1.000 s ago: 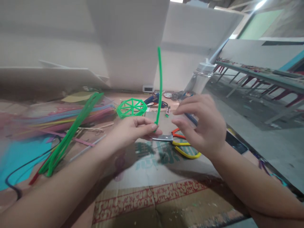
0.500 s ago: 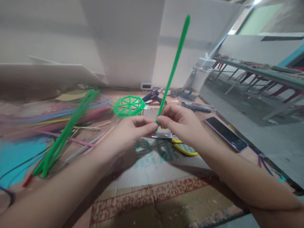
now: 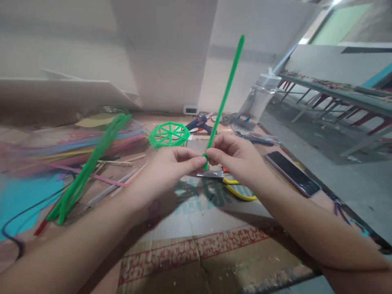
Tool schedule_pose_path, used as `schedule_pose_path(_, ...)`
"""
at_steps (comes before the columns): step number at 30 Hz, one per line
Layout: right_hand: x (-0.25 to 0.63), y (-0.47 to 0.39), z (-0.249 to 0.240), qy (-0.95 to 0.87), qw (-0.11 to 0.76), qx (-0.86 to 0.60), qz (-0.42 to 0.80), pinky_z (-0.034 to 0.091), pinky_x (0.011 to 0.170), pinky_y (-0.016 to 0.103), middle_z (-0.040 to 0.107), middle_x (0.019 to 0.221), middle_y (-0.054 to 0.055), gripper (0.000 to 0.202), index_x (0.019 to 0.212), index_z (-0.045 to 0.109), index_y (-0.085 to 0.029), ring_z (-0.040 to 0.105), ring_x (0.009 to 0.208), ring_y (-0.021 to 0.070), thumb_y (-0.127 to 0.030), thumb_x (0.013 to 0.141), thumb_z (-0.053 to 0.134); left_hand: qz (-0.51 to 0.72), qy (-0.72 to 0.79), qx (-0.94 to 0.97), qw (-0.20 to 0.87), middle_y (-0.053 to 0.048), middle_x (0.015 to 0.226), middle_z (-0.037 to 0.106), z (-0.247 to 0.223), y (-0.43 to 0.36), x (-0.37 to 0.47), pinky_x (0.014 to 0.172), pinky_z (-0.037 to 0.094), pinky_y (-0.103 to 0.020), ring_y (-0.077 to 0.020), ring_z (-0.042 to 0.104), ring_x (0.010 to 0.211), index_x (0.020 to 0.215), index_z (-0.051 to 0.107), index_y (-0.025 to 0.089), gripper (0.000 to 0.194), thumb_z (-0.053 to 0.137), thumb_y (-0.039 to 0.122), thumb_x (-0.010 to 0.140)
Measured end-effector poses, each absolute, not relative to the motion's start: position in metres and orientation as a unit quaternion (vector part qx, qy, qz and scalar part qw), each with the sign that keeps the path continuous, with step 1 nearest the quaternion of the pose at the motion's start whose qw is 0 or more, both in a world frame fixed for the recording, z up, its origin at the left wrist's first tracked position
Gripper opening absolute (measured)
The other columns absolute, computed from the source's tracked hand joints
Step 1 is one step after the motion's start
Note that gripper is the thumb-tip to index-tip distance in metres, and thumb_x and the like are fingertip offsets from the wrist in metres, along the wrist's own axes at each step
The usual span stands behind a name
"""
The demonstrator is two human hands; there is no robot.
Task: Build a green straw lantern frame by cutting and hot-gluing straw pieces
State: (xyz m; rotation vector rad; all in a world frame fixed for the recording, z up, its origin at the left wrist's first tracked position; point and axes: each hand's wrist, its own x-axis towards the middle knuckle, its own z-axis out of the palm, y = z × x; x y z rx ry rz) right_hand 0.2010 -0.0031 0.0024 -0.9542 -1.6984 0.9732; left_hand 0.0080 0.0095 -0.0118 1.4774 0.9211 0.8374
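A green pipe cleaner (image 3: 227, 92) rises at a slant from between my fingertips, its lower end bent or doubled where I pinch it. My left hand (image 3: 176, 165) closes thumb and forefinger on that lower end. Just above, my right hand (image 3: 234, 155) grips the same stem, fingers curled. Beneath the hands lie scissors with yellow handles (image 3: 241, 193), their blades (image 3: 210, 174) partly hidden. Behind my left hand sits a green octagonal wheel with spokes (image 3: 169, 134), made of the same fuzzy material. A bundle of green pipe cleaners (image 3: 88, 167) lies left of my left forearm.
Coloured pipe cleaners (image 3: 122, 143) are heaped at left near a blue sheet (image 3: 21, 200). At the back are a blue glue gun (image 3: 197, 123), a small digital display (image 3: 191, 110) and a clear bottle (image 3: 255, 102). A phone (image 3: 292, 173) lies right, by the table edge.
The upright pipe cleaner's tip has dropped slightly, and its pinched lower end shows more plainly. Both hands keep their hold. The whole view has shifted a little.
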Motion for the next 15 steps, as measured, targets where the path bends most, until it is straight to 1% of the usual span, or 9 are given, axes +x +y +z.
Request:
schedule_pose_path(6,0.1998,-0.0057,0.0004,-0.705,0.482,-0.392,0.343,0.041,0.058,0.025,0.055,0.069,-0.004,0.017,0.076,0.056,-0.020,0.051,0.064,0.0100,-0.023,0.089,0.067,0.362,0.388,0.617,0.581,0.000,0.072,0.076,-0.0117,0.0082,0.0092,0.069,0.056,-0.026,-0.0140,0.068,0.066,0.079,0.080,0.021,0.017,0.081,0.037,0.079)
schedule_pose_path(10,0.1997,-0.0057,-0.0004,-0.712,0.480,-0.390,0.333,0.041,0.059,0.025,0.054,0.071,-0.004,0.019,0.076,0.055,-0.020,0.051,0.065,0.0104,-0.024,0.091,0.066,0.370,0.379,0.617,0.582,0.001,0.073,0.076,-0.0121,0.0068,0.0099,0.068,0.056,-0.023,-0.0126,0.068,0.066,0.079,0.080,0.021,0.014,0.080,0.035,0.080)
schedule_pose_path(15,0.1982,-0.0043,-0.0029,-0.708,0.496,-0.377,0.331,0.042,0.058,0.026,0.053,0.071,-0.005,0.019,0.076,0.053,-0.021,0.050,0.063,0.0101,-0.024,0.090,0.066,0.371,0.365,0.608,0.600,0.001,0.073,0.076,-0.0111,0.0057,0.0120,0.068,0.056,-0.022,-0.0116,0.068,0.065,0.078,0.079,0.021,0.011,0.080,0.031,0.081)
